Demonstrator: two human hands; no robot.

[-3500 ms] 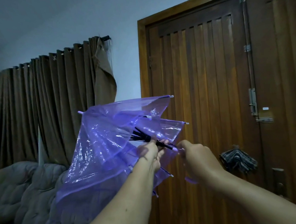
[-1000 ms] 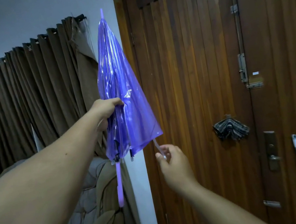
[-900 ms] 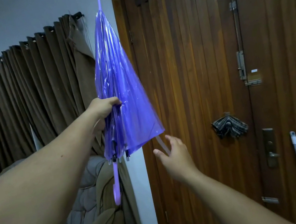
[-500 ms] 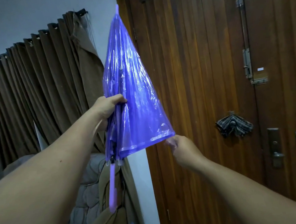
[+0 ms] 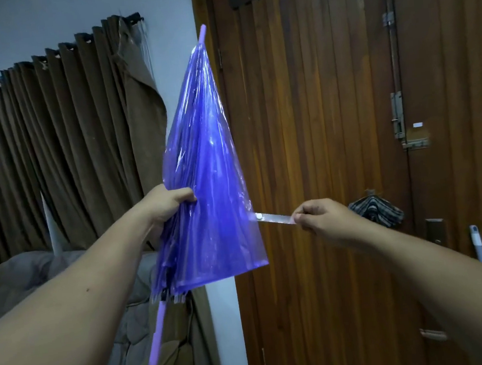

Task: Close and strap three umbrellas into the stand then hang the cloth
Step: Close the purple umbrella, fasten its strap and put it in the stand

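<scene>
Left hand (image 5: 167,202) grips the folded translucent purple plastic umbrella (image 5: 208,191) mid-canopy, tip up, tilted slightly right, pale purple handle (image 5: 156,342) hanging below. Right hand (image 5: 323,220) pinches the end of the clear closing strap (image 5: 272,218), pulled out taut to the right from the canopy edge, snap button near the canopy. Dark wooden door (image 5: 316,116) close behind; striped folded cloth (image 5: 376,209) hangs on it just beyond the right hand. Brown pleated curtain (image 5: 53,141) at left.
</scene>
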